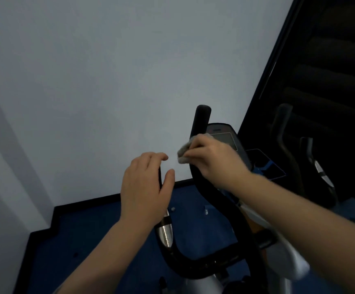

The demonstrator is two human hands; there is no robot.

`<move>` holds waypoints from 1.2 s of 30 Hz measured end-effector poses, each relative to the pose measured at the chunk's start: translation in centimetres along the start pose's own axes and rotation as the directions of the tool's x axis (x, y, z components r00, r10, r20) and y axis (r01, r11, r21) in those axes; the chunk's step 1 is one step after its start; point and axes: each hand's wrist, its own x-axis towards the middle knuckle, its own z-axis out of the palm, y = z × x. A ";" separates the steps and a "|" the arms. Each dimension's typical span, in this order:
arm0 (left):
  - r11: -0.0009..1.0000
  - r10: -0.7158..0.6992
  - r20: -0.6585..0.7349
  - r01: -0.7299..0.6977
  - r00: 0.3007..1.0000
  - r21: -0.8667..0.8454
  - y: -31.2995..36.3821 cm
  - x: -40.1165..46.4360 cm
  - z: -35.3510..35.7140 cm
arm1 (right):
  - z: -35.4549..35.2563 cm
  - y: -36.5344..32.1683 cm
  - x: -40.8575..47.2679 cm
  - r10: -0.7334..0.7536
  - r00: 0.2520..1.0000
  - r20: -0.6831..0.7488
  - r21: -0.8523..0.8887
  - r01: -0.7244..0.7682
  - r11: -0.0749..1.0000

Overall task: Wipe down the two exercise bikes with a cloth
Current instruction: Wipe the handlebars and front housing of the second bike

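Note:
The near exercise bike has a black U-shaped handlebar point(212, 200) with a grey console point(228, 135) behind it. My right hand point(212, 160) is shut on a grey cloth point(184, 150) and presses it against the right upright grip, below its rounded top point(203, 112). My left hand point(144, 187) curls loosely around the left grip, hiding most of it; only a thin black sliver and the chrome sleeve point(165, 232) below show. A second bike point(284, 132) stands to the right in deep shadow.
A pale wall point(108, 81) rises right in front of the bike, meeting the blue floor point(100, 240) at a black skirting point(83, 203). A dark panel or window point(331, 60) fills the upper right. The bike's silver body point(202, 285) lies below the handlebar.

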 end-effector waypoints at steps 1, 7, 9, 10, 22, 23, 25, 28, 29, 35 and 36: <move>1.000 -0.004 0.001 0.004 1.000 -0.003 0.0 0.0 0.0 | -0.7 0.2 0.7 0.005 1.000 -0.014 0.028 -0.005 1.000; 0.999 -0.025 0.000 0.025 1.000 -0.022 0.3 0.0 0.0 | 0.0 1.0 -0.1 0.005 1.000 0.009 0.102 -0.005 0.995; 0.997 -0.051 0.005 0.051 0.999 -0.065 0.5 0.0 0.0 | -0.3 1.7 -1.6 0.038 0.993 0.108 0.236 -0.063 0.970; 0.992 -0.070 0.006 0.070 0.998 -0.105 0.8 0.0 0.1 | -0.8 1.8 -2.1 0.043 0.987 0.157 0.289 -0.088 0.953; 0.885 -0.166 0.177 0.226 0.970 -0.407 7.5 -10.7 1.1 | -5.1 3.9 -12.5 0.040 0.840 0.541 0.387 -0.291 0.875; 0.880 -0.165 0.225 0.247 0.960 -0.406 8.1 -11.4 1.1 | -4.9 4.0 -12.0 0.058 0.882 0.468 0.389 -0.265 0.882; 0.867 -0.176 0.298 0.291 0.938 -0.404 9.2 -12.4 0.8 | -3.5 3.5 -11.2 0.180 0.953 0.242 0.383 -0.264 0.885; 0.865 -0.189 0.345 0.322 0.920 -0.385 10.4 -13.2 0.3 | -1.2 1.4 -12.5 0.328 0.940 0.091 0.370 -0.338 0.865; 0.866 -0.190 0.353 0.326 0.916 -0.379 10.6 -13.5 0.3 | -0.8 1.1 -13.8 0.333 0.939 0.082 0.364 -0.339 0.868; 0.920 -0.150 0.346 0.259 0.926 -0.295 11.3 -15.3 1.1 | -1.8 -1.0 -21.9 0.453 0.880 0.143 0.570 -0.447 0.690; 0.920 -0.159 0.333 0.262 0.929 -0.292 11.3 -15.4 1.2 | -2.0 -1.6 -23.0 0.479 0.857 0.192 0.622 -0.484 0.616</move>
